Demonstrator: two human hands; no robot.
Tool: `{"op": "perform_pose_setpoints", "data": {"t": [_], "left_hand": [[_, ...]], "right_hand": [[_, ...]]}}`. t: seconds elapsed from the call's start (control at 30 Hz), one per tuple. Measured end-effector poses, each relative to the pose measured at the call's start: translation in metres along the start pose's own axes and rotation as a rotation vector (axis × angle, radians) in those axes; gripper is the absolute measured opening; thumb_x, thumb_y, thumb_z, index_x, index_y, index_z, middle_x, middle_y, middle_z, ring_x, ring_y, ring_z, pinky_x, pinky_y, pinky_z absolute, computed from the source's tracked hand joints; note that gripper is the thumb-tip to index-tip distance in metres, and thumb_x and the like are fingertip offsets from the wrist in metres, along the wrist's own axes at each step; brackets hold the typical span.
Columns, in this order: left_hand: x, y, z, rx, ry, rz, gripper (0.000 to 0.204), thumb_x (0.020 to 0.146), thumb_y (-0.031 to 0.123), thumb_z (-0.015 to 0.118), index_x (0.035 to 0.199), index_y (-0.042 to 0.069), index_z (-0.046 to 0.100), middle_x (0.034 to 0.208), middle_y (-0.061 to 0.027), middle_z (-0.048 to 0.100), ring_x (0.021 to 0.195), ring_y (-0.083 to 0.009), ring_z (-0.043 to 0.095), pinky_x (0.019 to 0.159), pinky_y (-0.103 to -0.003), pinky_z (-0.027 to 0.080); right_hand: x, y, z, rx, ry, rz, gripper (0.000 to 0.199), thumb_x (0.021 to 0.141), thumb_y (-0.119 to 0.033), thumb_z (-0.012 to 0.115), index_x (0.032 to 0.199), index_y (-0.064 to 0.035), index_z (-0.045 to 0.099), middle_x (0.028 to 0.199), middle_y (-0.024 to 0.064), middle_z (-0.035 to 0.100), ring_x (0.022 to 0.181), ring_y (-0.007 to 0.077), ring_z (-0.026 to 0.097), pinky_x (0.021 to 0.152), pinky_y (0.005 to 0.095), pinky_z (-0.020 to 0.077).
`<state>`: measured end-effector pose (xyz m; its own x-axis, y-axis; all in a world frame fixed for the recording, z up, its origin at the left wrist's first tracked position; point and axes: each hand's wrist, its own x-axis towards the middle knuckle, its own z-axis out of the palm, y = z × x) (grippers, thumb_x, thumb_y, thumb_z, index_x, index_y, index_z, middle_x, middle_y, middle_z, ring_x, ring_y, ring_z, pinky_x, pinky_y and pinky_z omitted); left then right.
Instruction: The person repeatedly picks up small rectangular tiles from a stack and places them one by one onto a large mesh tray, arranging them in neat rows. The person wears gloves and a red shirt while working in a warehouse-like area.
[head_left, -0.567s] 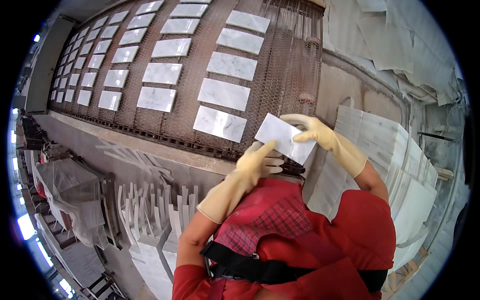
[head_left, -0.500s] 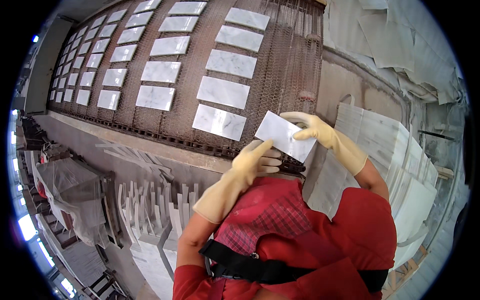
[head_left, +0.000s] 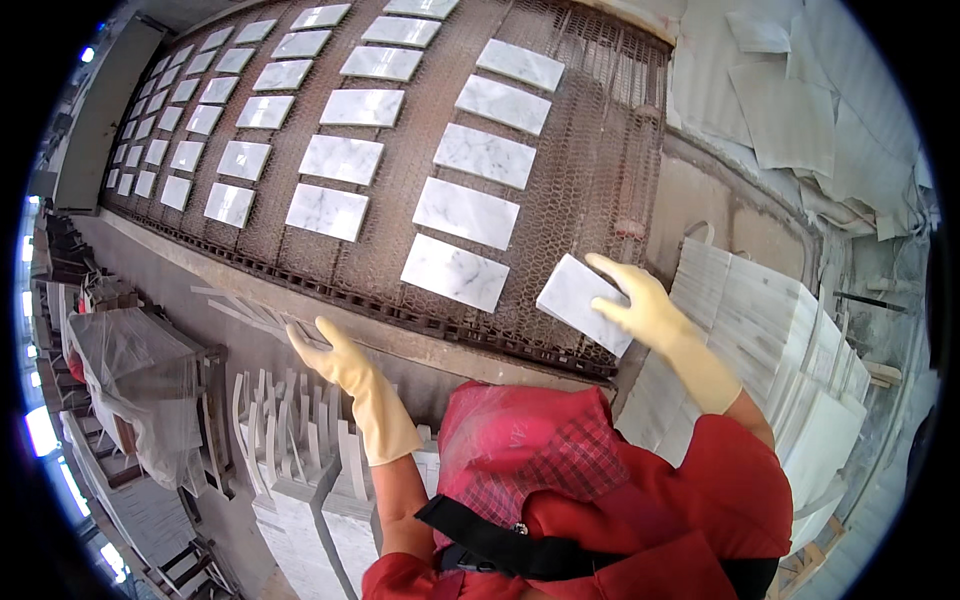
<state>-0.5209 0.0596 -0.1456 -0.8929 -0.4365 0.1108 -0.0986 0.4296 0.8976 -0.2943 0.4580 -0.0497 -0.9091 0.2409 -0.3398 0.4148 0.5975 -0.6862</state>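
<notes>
Now left grip off tile, spread, empty; right grip still pinching its edge.

Wire-mesh conveyor belt, brown, bearing rectangular white marble tiles, grey-veined and polished, laid flat in spaced rows that run away from the pale side ledge. One row comprises five tiles: the end tile lies near the ledge, the farthest well apart from it. Narrow strips of mesh separate neighbours. A skewed tile overlies the belt near the ledge; whether it touches the mesh cannot be determined.
</notes>
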Motion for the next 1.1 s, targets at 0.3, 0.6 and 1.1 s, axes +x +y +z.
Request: {"op": "perform_pose_setpoints", "data": {"t": [0.3,0.6,1.1], "left_hand": [[0.009,-0.039,0.040,0.142,0.042,-0.062,0.089,0.107,0.044,0.064,0.169,-0.010,0.031,0.173,-0.0308,0.037,0.159,-0.0420,0.039,0.134,-0.046,0.028],[0.002,-0.024,0.037,0.131,0.032,-0.104,0.085,0.108,0.040,0.066,0.169,-0.009,0.032,0.173,-0.0312,0.036,0.160,-0.0426,0.037,0.135,-0.048,0.028],[-0.002,-0.034,0.035,0.146,0.014,-0.114,0.082,0.112,0.040,0.063,0.172,-0.004,0.029,0.177,-0.0270,0.032,0.163,-0.0393,0.032,0.136,-0.047,0.023]], "right_hand": [[-0.006,-0.048,0.027,-0.728,-0.029,0.068,0.124,0.075,-0.050,0.098,0.171,-0.0089,0.031,0.145,0.0203,0.063,0.119,0.0379,0.071,0.101,0.0485,0.0574],[0.009,-0.053,0.010,-0.523,-0.169,0.160,0.122,0.069,-0.033,0.096,0.172,-0.0140,0.032,0.133,0.0198,0.067,0.118,0.0407,0.066,0.104,0.0524,0.0500],[0.275,-0.034,-0.128,-0.350,0.312,-0.101,0.114,0.064,-0.018,0.095,0.168,-0.0211,0.047,0.142,0.0239,0.067,0.132,0.0433,0.064,0.120,0.0496,0.0476]]}}
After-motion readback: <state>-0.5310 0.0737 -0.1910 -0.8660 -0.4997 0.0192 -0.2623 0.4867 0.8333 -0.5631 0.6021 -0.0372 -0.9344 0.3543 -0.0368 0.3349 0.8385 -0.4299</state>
